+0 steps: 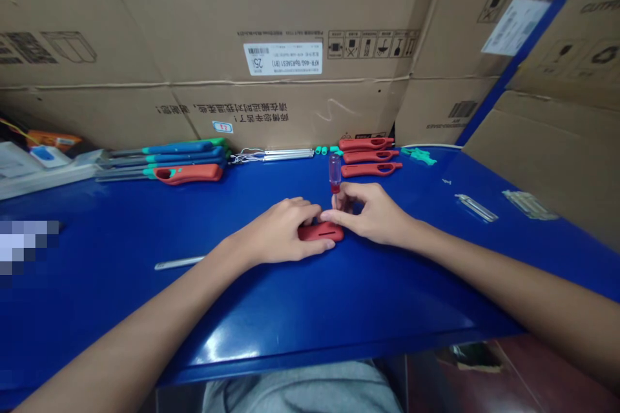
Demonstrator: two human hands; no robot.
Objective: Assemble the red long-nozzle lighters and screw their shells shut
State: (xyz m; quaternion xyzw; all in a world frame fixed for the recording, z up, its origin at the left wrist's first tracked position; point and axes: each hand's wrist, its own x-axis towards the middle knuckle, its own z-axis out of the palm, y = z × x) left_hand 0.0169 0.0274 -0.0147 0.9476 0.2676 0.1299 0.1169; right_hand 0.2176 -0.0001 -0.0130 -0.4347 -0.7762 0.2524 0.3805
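My left hand (278, 232) grips a red plastic lighter handle (321, 231) lying on the blue table, with its fingers over the top and side. My right hand (371, 213) pinches a small screwdriver (335, 174) upright by its translucent red handle. The thin shaft points down at the red handle, and my right fingers hide where its tip ends. Both hands touch each other's work closely, at the right end of the red piece.
Behind my hands, several red lighter handles (371, 156) lie in a row, and teal-and-red long lighters (188, 173) lie to the left. A metal rod (179, 262) rests on the blue table (310, 310). Cardboard boxes (203, 32) form the back wall.
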